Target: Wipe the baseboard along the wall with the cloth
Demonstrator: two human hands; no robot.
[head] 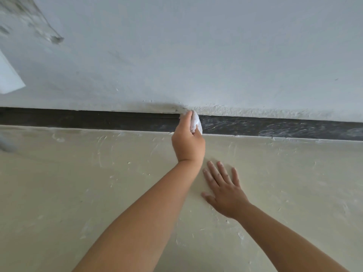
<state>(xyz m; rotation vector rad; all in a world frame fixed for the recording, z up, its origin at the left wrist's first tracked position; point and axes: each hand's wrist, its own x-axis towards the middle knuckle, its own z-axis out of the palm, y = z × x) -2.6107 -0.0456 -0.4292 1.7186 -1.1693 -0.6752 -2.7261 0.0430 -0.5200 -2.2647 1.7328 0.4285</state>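
Cloth (196, 123) bunched in left hand (188, 141), pressed on baseboard (275, 127) at top edge. Right hand (224, 190) flat, fingers spread, empty, braced on floor (78, 183) just behind. Right of cloth streaks show; left looks cleaner. Advice: firm pressure, overlapping strokes, refold cloth when soiled.

My left hand (188, 142) reaches forward on a straight bare forearm, fingers curled and pinching a bunched white cloth (196, 123). My right hand (224, 191) lies flat, palm down, fingers straight and slightly spread, just behind and to the right of the left wrist.
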